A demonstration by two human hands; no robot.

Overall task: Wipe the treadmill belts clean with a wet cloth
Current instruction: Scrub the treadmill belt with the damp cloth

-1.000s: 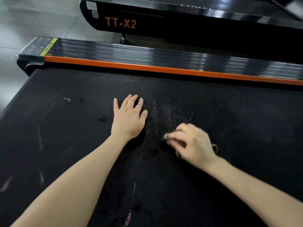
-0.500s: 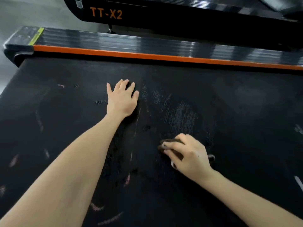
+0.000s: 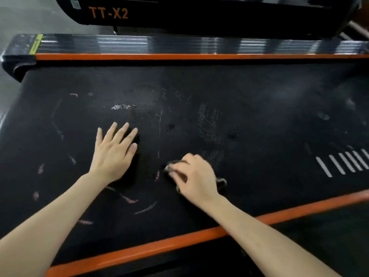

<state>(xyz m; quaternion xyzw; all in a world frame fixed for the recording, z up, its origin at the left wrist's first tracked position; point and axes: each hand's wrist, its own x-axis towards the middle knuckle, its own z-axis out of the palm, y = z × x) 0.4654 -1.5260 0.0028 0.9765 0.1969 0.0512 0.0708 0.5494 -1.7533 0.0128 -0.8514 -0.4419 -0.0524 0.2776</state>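
We are seeing 2 hands, 1 cloth, 2 treadmills. We are counting 2 orange strips on the near treadmill: a far strip (image 3: 179, 56) and a near strip (image 3: 179, 239), with the belt (image 3: 269, 120) lying between them. 6 white bars (image 3: 343, 163) are showing on the belt at the right; the last is being cut off by the frame edge.

The second treadmill (image 3: 199, 15) is sitting beyond the first, its top cut off; only the lettering "TT-X2" (image 3: 108, 13) is reading clearly. The floor (image 3: 26, 15) is showing at upper left.

The cloth (image 3: 220, 182) is lying on the belt, mostly hidden under the right hand (image 3: 194, 179); only a dark fold is poking out just beside the wrist, and a dark edge at the fingertips. Its colour and size are hard to make out. Pale smears and scuffs are dotting the belt; their exact number is blurring.

The left hand (image 3: 113, 152) is lying palm down, flat on the belt, fingers spread slightly, thumb out to the right. Its forearm is running off the lower left.

The right hand is arching over the cloth, fingers curled and drawn together, pressing it to the belt; fingertips are blurring. Its forearm is crossing the near strip toward the lower right. The 2 hands are lying near each other, not touching.
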